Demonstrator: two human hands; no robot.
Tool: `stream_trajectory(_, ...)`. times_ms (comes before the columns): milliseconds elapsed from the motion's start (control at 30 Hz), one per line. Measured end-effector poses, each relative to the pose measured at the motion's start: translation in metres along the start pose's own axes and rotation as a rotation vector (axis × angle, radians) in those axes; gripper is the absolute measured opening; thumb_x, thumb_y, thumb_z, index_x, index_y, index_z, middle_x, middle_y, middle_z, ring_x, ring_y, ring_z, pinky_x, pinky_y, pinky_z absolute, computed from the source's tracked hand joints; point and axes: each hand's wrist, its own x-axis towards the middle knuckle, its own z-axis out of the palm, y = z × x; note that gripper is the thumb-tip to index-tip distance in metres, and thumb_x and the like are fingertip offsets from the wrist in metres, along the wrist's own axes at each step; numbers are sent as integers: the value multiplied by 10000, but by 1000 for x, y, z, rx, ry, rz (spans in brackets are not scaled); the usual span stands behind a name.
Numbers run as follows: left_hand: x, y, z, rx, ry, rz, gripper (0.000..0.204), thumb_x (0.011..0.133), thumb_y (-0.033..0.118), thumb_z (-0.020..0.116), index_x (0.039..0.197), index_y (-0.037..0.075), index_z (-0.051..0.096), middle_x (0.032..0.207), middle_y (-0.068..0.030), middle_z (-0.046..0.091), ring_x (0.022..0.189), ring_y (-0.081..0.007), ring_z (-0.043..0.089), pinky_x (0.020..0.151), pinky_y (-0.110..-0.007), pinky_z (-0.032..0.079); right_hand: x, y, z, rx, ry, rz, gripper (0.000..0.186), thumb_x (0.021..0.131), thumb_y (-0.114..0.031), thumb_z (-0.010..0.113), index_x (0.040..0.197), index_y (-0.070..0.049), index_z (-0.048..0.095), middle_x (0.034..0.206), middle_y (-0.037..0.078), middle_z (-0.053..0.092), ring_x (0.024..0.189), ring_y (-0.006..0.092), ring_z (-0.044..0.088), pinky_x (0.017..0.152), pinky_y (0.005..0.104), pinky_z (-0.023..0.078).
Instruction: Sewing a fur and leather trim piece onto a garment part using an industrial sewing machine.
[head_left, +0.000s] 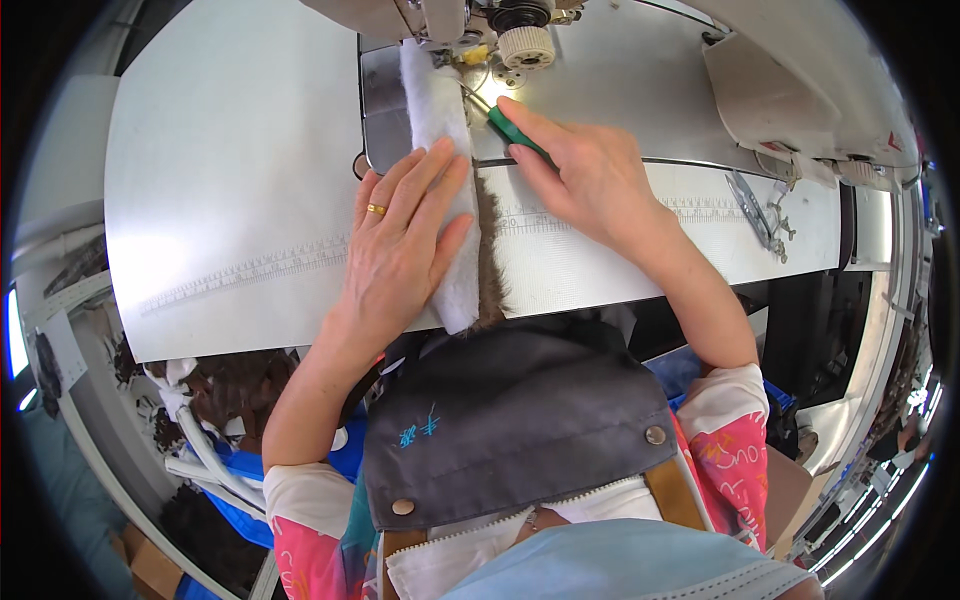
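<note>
As the white strip [436,105] is partly covered by left hand [393,240], fingers outstretched, brown fur [488,250] is exposed alongside. Green-handled tool [514,131] gripped by right hand [598,180].

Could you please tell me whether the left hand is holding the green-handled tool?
No, the right hand grips the green-handled tool, while the left hand lies on the white strip.

Room for passage: a broad opening spans the table [220,180] left of the left hand [395,225]; a smaller one lies between the white strip [438,110] and the right forearm [665,245]. Obstacles: the sewing machine [780,95] overhangs the top and upper right; the green-handled tool [518,134] blocks the strip's upper right side; metal tweezers [750,207] lie at far right.
</note>
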Motion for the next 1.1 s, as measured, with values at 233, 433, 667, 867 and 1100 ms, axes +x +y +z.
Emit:
stream_trajectory(233, 1, -3, -1, 15, -3, 27, 435, 824, 184, 651, 1230, 73, 540, 1338, -59, 482, 1176, -255, 500, 981, -481, 360, -5, 0, -3, 25, 9, 100, 356, 849, -169, 613, 1205, -161, 607, 587, 88, 588, 523, 262, 568, 516, 353, 445)
stream_trajectory(433, 1, -1, -2, 41, 3, 28, 418, 805, 182, 680, 1187, 68, 556, 1302, -66, 500, 1156, -260, 530, 972, -500, 377, -15, 9, -9, 291, 130, -54, 361, 837, -143, 622, 1198, -164, 613, 732, 96, 646, 559, 257, 575, 530, 345, 442)
stream_trajectory(667, 7, -7, 0, 25, 18, 46, 401, 790, 169, 698, 1162, 81, 578, 1284, -67, 511, 1132, -261, 553, 956, -514, 390, -4, 20, -12, 8, -82, -91, 397, 830, -146, 627, 1221, -203, 596, 811, 65, 672, 567, 257, 578, 527, 345, 441)
stream_trajectory(867, 12, -11, 2, 23, 31, 47, 395, 790, 175, 699, 1161, 94, 591, 1285, -56, 520, 1137, -255, 551, 954, -514, 391, -4, 18, -1, 26, 19, -81, 391, 830, -179, 632, 1217, -221, 599, 791, 45, 675, 546, 258, 573, 514, 347, 439)
stream_trajectory(1100, 18, -17, 4, 25, 36, 29, 380, 804, 185, 689, 1166, 110, 600, 1280, -45, 531, 1141, -243, 547, 965, -506, 384, -5, 20, -1, 48, 22, -77, 391, 829, -179, 630, 1218, -207, 599, 827, 47, 684, 538, 263, 564, 514, 349, 438)
